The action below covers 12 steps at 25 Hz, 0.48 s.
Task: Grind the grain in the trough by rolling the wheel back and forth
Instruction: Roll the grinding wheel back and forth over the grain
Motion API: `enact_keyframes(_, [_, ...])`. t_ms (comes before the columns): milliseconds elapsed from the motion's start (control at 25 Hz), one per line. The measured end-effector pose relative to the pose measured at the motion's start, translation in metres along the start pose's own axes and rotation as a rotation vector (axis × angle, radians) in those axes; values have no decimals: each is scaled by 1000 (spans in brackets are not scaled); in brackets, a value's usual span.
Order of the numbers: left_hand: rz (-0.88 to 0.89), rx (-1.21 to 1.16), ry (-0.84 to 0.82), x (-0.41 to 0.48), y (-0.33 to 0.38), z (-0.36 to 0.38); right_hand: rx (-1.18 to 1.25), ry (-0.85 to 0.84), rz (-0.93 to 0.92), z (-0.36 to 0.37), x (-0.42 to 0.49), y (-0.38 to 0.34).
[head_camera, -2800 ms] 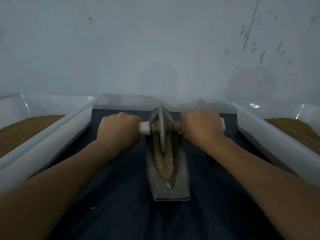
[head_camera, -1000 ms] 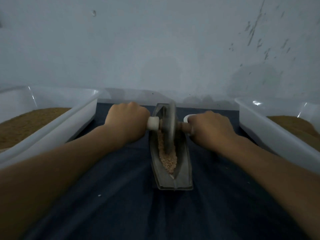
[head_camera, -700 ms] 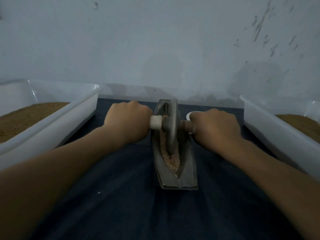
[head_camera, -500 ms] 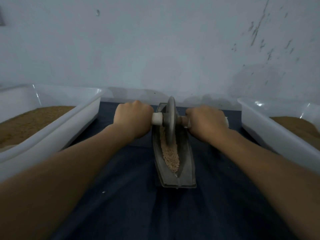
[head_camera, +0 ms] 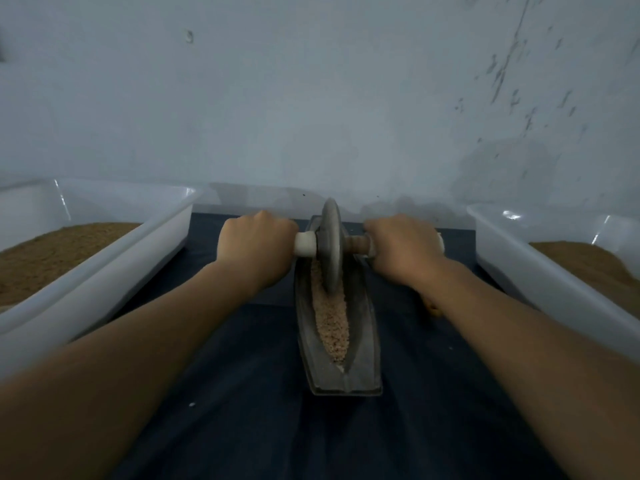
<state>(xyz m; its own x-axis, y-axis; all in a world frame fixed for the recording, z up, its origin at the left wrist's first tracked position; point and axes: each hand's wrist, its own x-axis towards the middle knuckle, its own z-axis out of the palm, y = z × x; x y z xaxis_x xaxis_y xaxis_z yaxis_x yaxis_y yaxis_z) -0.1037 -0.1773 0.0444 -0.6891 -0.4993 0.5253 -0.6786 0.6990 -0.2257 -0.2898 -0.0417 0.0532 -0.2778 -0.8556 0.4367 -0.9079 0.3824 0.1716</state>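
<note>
A narrow grey boat-shaped trough [head_camera: 363, 341] lies lengthwise on a dark blue cloth [head_camera: 242, 393]. Pale crushed grain [head_camera: 332, 323] fills its groove. A grey metal wheel [head_camera: 331, 244] stands upright in the far half of the trough, on an axle with white handle ends. My left hand [head_camera: 258, 249] is closed around the left handle. On the other side, my right hand [head_camera: 403, 245] grips the right handle. Both arms are stretched forward. The wheel hides the far end of the groove.
A white plastic tub [head_camera: 114, 271] holding brown powder stands to the left of the cloth. A second white tub [head_camera: 540, 271] with brown powder stands to the right. A pale wall [head_camera: 311, 98] rises just behind the trough.
The wheel has rolled away from me toward the far end of the trough, and both hands have moved forward with it. More grain lies uncovered in the near groove.
</note>
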Motion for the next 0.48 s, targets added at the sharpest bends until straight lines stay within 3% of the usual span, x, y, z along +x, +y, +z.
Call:
enact_keyframes(120, [99, 40, 92, -21, -5, 0, 114, -80, -124, -5, -29, 27])
enact_keyframes(280, [118, 50, 67, -31, -6, -6, 9, -100, -13, -18, -44, 23])
enact_keyframes(480, [86, 25, 16, -21, -1, -3, -68, -50, -26, -11, -26, -1])
